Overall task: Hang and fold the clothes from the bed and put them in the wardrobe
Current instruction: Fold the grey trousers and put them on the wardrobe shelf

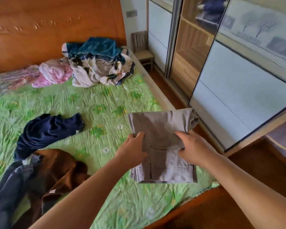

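Nearest, at the bed's right corner: folded grey cloth garment [160,124], pinched at its left edge by left hand [132,150] and at its right edge by right hand [193,150], each thumb on top, fingers hidden beneath. Left of it on green floral bedsheet [97,100]: dark blue trousers [5,195], crumpled brown garment [56,167], navy garment [45,131]. Farther, by orange wooden headboard [40,22]: pink bundle [54,71], white-and-teal patterned heap [97,63]. Right, across the floor: sliding-door wardrobe [229,90], one section open.
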A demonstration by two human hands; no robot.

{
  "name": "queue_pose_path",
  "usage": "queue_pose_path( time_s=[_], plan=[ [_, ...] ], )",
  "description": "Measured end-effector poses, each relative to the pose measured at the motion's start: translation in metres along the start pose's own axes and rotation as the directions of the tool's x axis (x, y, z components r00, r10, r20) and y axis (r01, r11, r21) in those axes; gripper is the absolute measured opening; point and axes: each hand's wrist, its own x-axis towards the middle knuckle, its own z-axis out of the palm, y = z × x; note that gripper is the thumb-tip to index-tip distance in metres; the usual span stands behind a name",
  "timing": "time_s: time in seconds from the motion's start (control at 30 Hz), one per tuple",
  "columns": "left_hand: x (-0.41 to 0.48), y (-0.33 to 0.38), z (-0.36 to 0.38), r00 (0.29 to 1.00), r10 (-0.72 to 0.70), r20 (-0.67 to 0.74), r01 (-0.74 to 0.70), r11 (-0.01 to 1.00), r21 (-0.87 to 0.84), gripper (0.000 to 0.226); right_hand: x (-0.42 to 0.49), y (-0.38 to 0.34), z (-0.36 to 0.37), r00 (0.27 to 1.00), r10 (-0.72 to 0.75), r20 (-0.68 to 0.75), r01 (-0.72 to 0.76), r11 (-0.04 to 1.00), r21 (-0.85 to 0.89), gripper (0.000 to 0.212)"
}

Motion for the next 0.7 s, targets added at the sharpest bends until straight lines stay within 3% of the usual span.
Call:
queue_pose_path(
  time_s=[0.27, 0.7],
  plan=[
    [-0.021, 0.105, 0.017, 0.992, 0.124, -0.010, -0.123, 0.990, 0.072, 0.075, -0.079, 0.075, -0.042, 0.993, 0.066, -0.102, -0.062, 0.997, 0.035, 0.058],
    [-0.062, 0.317, 0.123, 0.970, 0.244, -0.003, -0.242, 0.964, 0.109, 0.065, -0.215, 0.259, -0.093, 0.985, 0.104, -0.134, -0.107, 0.994, -0.016, 0.043]
  ],
)
